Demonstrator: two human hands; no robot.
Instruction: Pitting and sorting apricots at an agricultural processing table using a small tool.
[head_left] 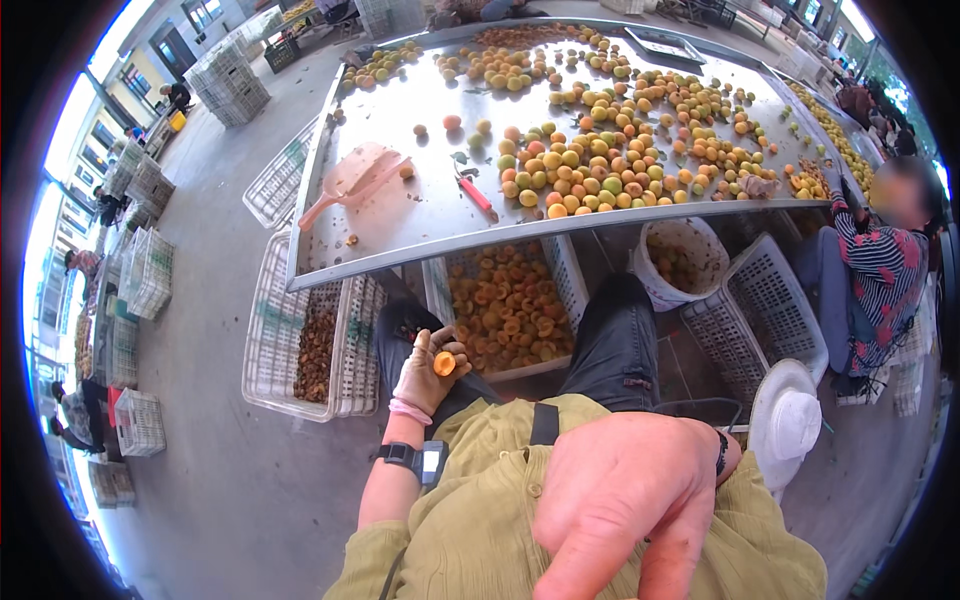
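Note:
My left hand, in a pale, soiled glove, is closed around an apricot half, its hollow cut face showing. It hangs above my thigh, beside a crate of apricot halves under the table edge. My right hand is bare and very close in front of my chest. Its fingers stretch down, apart, past the lower edge, so the tips are hidden; nothing shows in it. On the metal table lie many whole apricots, red-handled pruning shears and a pink scoop.
At my left stands a white crate with brown scraps. A white bucket and a tilted crate are right of my knees. A white hat is beside me. Another person sits at the table's right end.

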